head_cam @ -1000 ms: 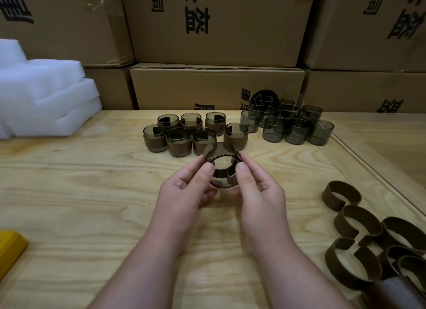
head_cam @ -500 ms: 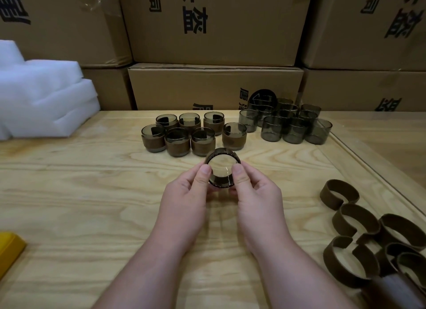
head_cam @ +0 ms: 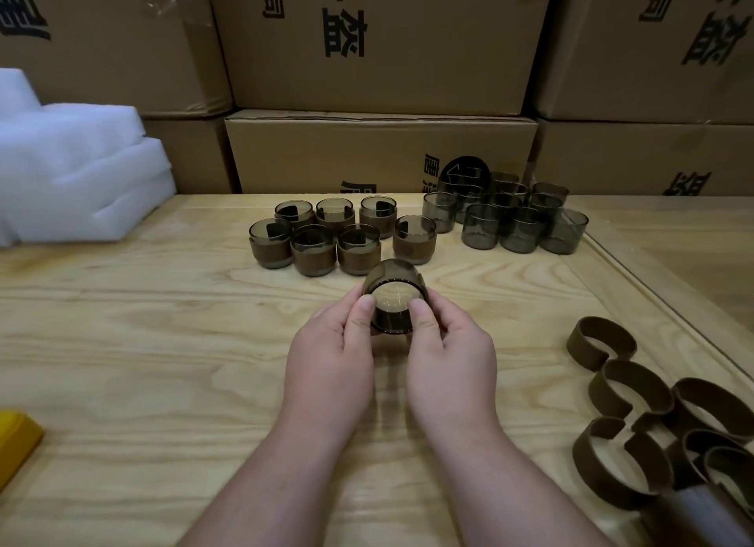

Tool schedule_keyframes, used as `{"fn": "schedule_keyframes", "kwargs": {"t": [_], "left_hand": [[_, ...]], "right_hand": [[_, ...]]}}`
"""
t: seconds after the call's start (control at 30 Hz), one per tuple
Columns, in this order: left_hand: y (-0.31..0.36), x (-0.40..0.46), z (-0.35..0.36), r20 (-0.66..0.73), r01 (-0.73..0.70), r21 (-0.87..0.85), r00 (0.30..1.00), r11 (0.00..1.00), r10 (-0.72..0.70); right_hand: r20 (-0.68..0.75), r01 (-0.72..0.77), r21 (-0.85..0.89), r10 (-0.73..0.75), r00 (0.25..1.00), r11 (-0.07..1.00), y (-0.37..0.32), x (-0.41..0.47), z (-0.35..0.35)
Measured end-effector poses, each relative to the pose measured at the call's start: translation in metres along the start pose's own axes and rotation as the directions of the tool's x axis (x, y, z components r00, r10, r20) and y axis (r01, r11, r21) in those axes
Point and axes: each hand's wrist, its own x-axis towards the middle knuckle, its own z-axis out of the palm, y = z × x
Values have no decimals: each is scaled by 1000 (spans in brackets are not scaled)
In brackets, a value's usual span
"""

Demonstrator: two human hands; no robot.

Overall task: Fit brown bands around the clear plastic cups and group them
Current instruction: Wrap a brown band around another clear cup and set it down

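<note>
Both hands, left hand and right hand, pinch one cup tilted toward the camera, thumbs steadying its brown band; finished cups grouped just beyond.

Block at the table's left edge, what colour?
Yellow; the block shows in the head view, partly cut off.

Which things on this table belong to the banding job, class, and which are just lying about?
Belong to the job:
- cup held by the left hand and right hand
- banded cups
- bare cups
- loose brown bands

Lying about:
- white foam
- yellow object
- cardboard boxes
</note>
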Motion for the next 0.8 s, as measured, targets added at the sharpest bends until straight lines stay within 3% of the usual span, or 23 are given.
{"fn": "schedule_keyframes", "kwargs": {"t": [0.13,0.33,0.43,0.57,0.67,0.8], "left_hand": [[0,0,1,-16,18,-48,1000,999,-18],[5,1,1,47,155,-371,988,915,-149],[7,1,1,107,172,-479,985,861,-137],[7,1,1,170,149,-475,983,868,-75],[5,1,2,159,106,-438,986,893,-39],[1,2,2,133,52,-344,991,938,-6]], "right_hand": [[-16,-18,18,18,1000,1000,1,1,0],[-82,-22,208,40,996,978,1,1,0],[-55,7,268,8,998,963,0,1,0],[101,-54,393,16,995,918,-3,-2,2],[202,-104,349,34,979,931,0,-2,4],[221,-154,344,80,972,926,-1,-4,6]]}}
